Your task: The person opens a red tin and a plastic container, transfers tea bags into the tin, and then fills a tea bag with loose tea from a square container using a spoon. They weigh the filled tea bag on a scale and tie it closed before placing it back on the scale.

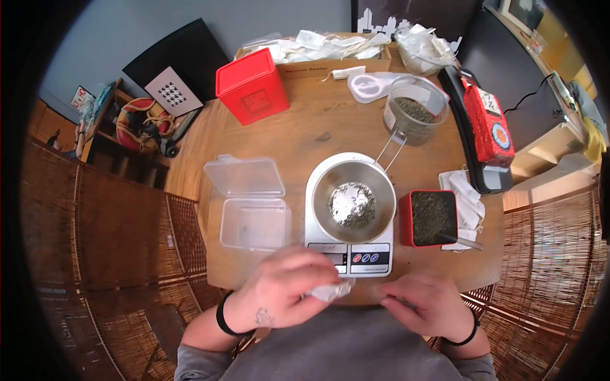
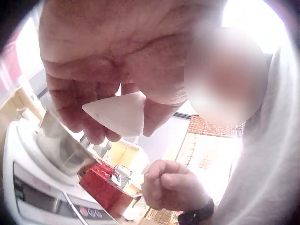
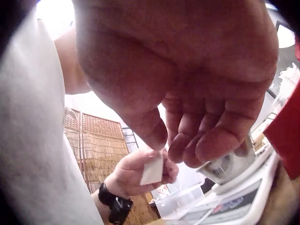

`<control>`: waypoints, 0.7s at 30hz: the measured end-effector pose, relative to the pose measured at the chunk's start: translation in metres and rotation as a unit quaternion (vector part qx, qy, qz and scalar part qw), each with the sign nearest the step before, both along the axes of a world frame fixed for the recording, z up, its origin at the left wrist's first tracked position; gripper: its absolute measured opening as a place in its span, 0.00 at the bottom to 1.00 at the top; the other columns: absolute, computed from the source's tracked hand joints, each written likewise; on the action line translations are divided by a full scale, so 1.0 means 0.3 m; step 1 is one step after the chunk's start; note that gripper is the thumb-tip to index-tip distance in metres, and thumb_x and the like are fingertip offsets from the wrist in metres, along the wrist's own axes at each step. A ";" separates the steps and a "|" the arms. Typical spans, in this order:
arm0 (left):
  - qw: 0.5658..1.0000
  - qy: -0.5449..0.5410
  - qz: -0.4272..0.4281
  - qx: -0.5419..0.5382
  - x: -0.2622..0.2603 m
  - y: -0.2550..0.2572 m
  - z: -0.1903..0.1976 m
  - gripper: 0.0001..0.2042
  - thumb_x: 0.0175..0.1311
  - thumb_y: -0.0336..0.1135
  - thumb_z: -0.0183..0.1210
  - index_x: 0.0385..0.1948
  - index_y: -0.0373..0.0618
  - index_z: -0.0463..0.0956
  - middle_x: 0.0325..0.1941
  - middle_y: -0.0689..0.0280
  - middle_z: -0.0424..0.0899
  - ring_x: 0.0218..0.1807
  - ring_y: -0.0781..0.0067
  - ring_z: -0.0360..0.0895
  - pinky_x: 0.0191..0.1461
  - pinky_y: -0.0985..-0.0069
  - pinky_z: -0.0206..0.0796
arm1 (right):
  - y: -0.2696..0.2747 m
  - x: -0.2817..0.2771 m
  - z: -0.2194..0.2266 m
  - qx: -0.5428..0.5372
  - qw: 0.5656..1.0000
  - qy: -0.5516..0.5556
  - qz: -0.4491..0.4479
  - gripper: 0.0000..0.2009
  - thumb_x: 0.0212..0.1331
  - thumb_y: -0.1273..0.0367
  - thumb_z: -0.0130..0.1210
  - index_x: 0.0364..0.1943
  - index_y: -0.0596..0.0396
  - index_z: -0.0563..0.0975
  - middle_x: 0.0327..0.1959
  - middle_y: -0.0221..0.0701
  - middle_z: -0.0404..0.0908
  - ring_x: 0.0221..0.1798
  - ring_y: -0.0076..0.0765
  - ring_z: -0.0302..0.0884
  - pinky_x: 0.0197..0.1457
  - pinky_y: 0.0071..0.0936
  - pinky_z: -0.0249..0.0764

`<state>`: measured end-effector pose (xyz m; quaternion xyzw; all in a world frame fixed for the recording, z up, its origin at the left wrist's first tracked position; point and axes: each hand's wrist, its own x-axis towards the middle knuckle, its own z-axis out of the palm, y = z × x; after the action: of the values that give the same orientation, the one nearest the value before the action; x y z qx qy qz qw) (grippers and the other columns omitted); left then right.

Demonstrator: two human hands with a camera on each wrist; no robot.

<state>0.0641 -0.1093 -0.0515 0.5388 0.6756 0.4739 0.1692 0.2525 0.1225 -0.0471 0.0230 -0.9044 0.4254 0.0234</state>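
My left hand (image 1: 283,286) pinches a small white tea bag (image 2: 117,112) between thumb and fingers, just in front of the digital kitchen scale (image 1: 311,254). The bag shows as a flat pale wedge in the left wrist view. My right hand (image 1: 429,301) hovers to its right, fingers bent and thumb close to the fingertips; I cannot tell whether a thin string is between them. On the scale sits a steel pan (image 1: 324,216) with a little dark dried leaf and white grains. Right of it stands a red square tin (image 1: 406,232) of dried leaf with a metal spoon handle (image 1: 469,242) sticking out.
An open clear plastic box (image 1: 254,223) lies left of the scale. Behind are a red lidded container (image 1: 254,89), a cardboard box (image 1: 305,68) of white bags, and a glass jar (image 1: 406,130) of dried leaf. A black appliance (image 1: 460,120) carries a red packet (image 1: 486,127) at right.
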 end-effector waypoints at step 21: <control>0.972 0.228 0.055 0.029 -0.131 0.216 0.149 0.15 0.59 0.38 0.75 0.45 0.44 0.86 0.36 0.61 0.85 0.38 0.53 0.83 0.43 0.61 0.75 | 0.029 -0.251 0.113 -0.180 0.976 -0.049 -0.110 0.08 0.67 0.66 0.64 0.39 0.55 0.87 0.27 0.37 0.87 0.29 0.41 0.88 0.35 0.36 0.80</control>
<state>0.0249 -0.0446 -0.0067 0.5993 0.7108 0.3670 -0.0312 0.1772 0.1313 -0.0131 -0.1021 -0.8103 0.5764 0.0297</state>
